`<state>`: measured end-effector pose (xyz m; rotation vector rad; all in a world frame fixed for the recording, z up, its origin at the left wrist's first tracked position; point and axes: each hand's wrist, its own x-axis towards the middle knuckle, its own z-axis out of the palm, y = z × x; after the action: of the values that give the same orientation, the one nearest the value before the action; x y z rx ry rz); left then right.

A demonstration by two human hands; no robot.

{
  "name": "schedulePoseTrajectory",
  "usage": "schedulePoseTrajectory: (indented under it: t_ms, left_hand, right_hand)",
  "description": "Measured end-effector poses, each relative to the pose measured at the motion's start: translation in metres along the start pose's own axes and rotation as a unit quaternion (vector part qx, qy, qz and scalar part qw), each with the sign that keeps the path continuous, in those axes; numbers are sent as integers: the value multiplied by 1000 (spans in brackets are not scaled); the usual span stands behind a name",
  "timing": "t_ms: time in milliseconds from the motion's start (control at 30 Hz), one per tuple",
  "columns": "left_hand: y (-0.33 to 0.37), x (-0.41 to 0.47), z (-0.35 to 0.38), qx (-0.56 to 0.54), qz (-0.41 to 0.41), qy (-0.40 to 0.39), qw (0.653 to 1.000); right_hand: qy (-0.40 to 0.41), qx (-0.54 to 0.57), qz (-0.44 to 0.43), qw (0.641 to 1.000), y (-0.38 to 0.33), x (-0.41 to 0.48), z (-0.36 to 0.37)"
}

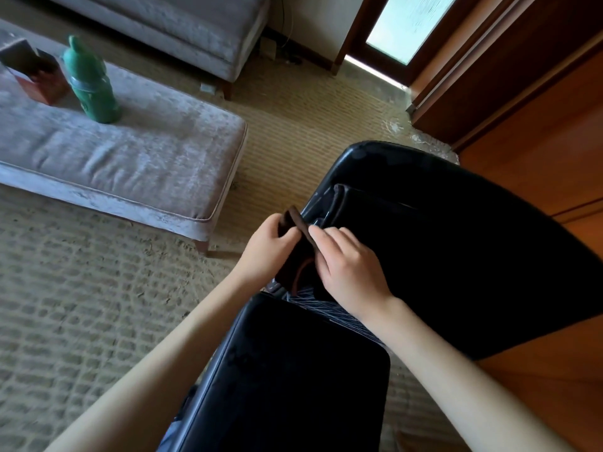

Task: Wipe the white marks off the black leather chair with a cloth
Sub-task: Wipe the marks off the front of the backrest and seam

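Note:
The black leather chair (456,243) fills the lower right, its backrest (293,380) nearest me and the seat beyond. Thin white marks (310,300) streak the leather in the gap between backrest and seat. A dark brown cloth (295,220) is held over the chair's left edge. My left hand (267,246) pinches the cloth's upper left fold. My right hand (346,265) grips it from the right, fingers curled over the fabric. The lower part of the cloth hangs down between my hands.
A grey upholstered bench (146,164) stands to the left with a green bottle (91,83) and a dark box (32,73) on it. A grey sofa (182,31) is behind. Woven carpet (81,305) covers the floor; wooden panels (538,109) stand on the right.

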<state>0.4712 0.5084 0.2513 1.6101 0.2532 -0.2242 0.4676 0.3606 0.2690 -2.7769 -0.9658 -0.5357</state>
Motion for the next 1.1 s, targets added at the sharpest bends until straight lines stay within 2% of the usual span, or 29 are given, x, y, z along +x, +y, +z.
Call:
schedulePoseTrajectory:
  t_ms: [67,133,167,200,267,367,433,467,533,600,667,800,933,1000,1100]
  left_hand:
    - [12,-1,3,-196,-56,-42,978]
    - [26,-3,4,-378,-121,-110,911]
    - [27,-2,6,-414,-133,-120,892]
    - [27,1,8,-415,-128,-117,893]
    - [21,10,16,-360,-82,-56,927]
    - [15,26,18,-213,-8,115,970]
    - [22,32,22,-126,65,198,970]
    - [30,33,25,-104,104,224,963]
    - [42,37,37,-98,161,261,947]
    - [46,46,51,-108,184,276,937]
    - [43,55,63,-98,200,291,930]
    - [30,61,79,5,218,319,922]
    - [10,62,77,55,238,324,914]
    - [-5,63,76,50,211,292,931]
    - [-22,57,75,-25,96,233,967]
  right_hand:
    - [1,-3,-9,1000,3,3,-1]
    - [-32,18,-19,999,4,1,0]
    - [-54,30,-24,998,2,0,-1]
    - [-68,42,-30,996,1,0,-2]
    - [-53,54,-59,995,4,7,-12]
    - [44,-35,-110,992,24,39,-37]
    - [71,-147,-79,983,47,67,-51]
    - [50,-193,-42,979,61,78,-54]
    - [-23,-201,32,979,82,90,-54]
    - [-36,-170,47,984,93,91,-48]
    - [1,-170,40,985,95,90,-41]
    - [48,-181,40,981,95,91,-35]
    - [77,-192,33,978,95,89,-31]
    - [89,-197,32,976,96,89,-29]
    - [102,-207,36,972,99,87,-27]
